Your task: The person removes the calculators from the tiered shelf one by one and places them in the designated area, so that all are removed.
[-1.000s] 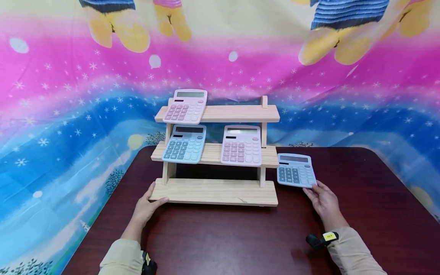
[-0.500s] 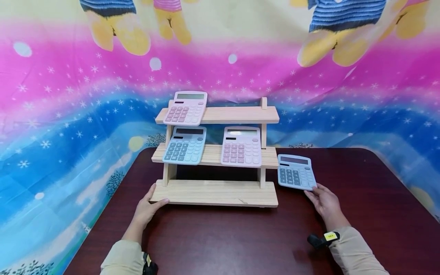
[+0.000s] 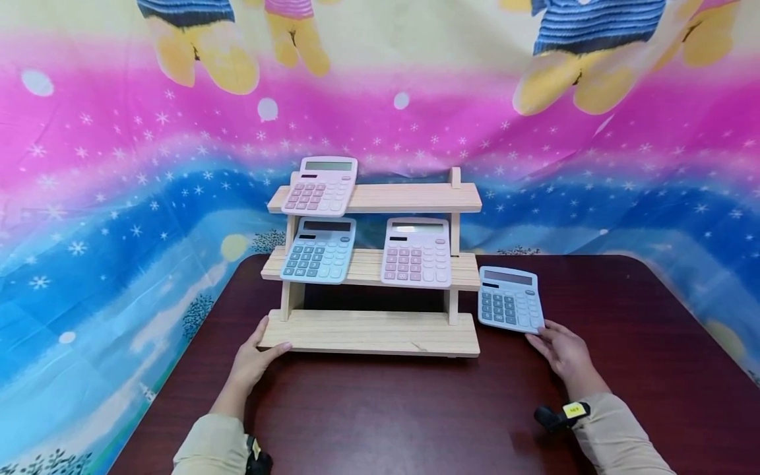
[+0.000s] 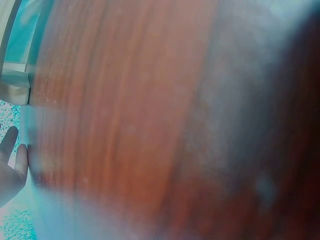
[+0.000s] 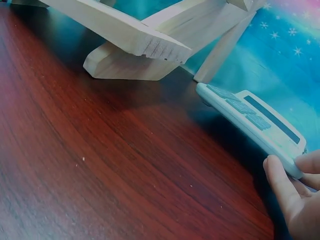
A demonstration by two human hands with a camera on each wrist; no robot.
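A three-tier wooden display stand [image 3: 369,333] stands on the table. My left hand [image 3: 252,363] grips the left end of its bottom shelf, thumb on the front edge and fingers along the side. At the right, my right hand [image 3: 564,353] pinches a light blue calculator [image 3: 509,300] by its lower right corner. In the right wrist view this calculator [image 5: 250,125] is tilted over the table with a shadow beneath it. A pink calculator [image 3: 322,186] leans on the top shelf at left. The middle shelf bears a blue calculator [image 3: 318,251] and another pink calculator [image 3: 417,253].
The dark reddish-brown table [image 3: 380,409] has rounded far corners. A colourful printed cloth [image 3: 380,119] hangs close behind it and along the left side. Both wrists wear black camera straps. Nothing stands on the bottom shelf of the stand.
My right hand has shifted slightly down, towards me, with the light blue calculator. My left hand stays at the stand, and the other calculators stay in place.
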